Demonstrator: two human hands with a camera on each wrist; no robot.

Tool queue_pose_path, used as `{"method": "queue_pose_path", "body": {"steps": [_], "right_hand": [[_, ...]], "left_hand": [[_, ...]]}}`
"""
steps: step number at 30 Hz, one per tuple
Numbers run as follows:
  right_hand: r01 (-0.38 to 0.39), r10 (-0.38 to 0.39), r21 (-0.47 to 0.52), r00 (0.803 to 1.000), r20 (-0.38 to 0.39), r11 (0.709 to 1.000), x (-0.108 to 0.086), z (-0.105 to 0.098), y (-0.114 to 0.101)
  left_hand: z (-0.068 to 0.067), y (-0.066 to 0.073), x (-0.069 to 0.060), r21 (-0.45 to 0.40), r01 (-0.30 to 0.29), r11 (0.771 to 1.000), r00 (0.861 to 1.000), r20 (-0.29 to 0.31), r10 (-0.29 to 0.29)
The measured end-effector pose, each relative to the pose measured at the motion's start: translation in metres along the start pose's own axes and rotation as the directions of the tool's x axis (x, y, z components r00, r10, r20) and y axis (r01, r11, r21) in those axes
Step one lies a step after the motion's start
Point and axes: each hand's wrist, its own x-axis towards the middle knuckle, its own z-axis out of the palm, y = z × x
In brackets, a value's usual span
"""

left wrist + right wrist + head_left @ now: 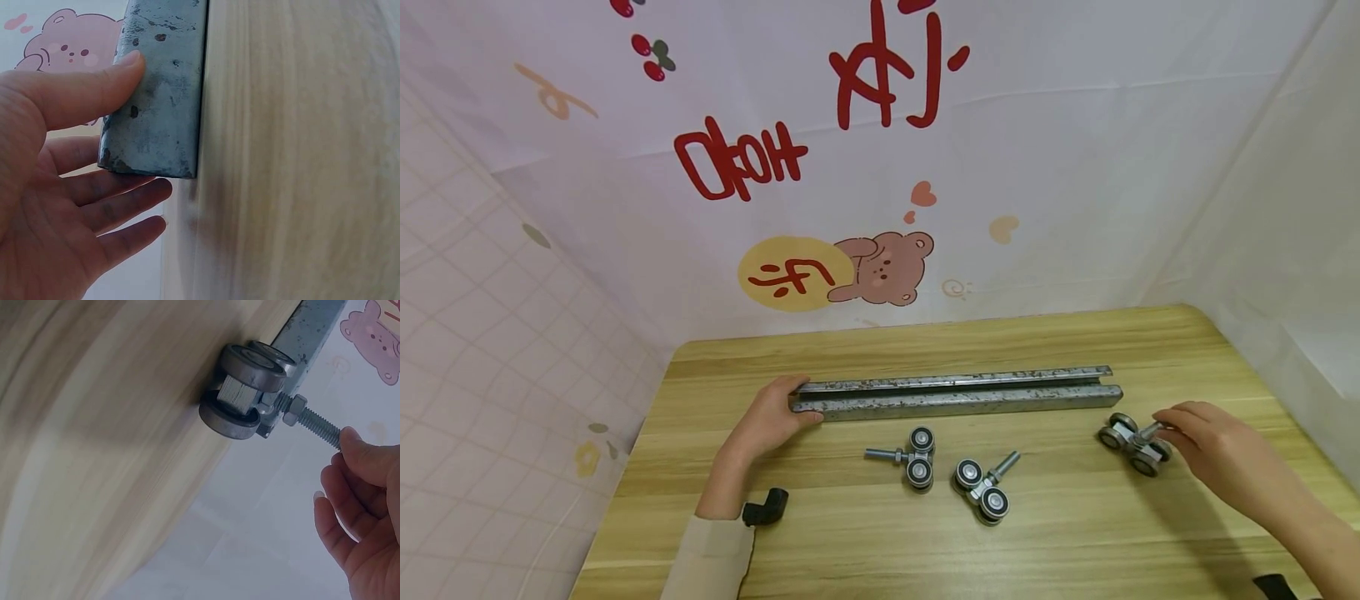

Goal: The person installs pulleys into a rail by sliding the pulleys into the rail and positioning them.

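Note:
A mottled metal channel rail (962, 402) lies lengthwise across the table, its slot facing up. At its left end my left hand (775, 417) holds it, the thumb on the near side wall; the left wrist view shows that thumb on the rail (156, 94). Near the rail's right end, my right hand (1213, 437) pinches the threaded bolt of a roller trolley (1135, 444). The right wrist view shows the trolley's wheels (250, 365) and the bolt (319, 428) between thumb and fingers. Whether its wheels touch the table is unclear.
Two more roller trolleys lie in front of the rail: one (920, 458) with its bolt pointing left, another (983, 492) with its bolt pointing up and right. The wood-grain table (850, 550) ends at a printed white curtain (1037, 150) behind.

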Motion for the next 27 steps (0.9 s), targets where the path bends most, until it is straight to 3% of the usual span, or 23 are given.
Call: {"method": "queue_pose_path", "body": {"steps": [16,27], "right_hand": [[-0.089,0.089,-0.021,0.995,0.045,0.996,-0.006,-0.007,0.003],[-0.194,0.202,-0.073,0.971,0.124,0.978,-0.007,-0.014,0.002]], "left_hand": [[0.000,0.001,-0.001,-0.001,-0.004,1.000,1.000,-0.001,0.004],[0.000,0.001,-0.001,-0.003,-0.005,1.000,1.000,-0.001,0.005]]}}
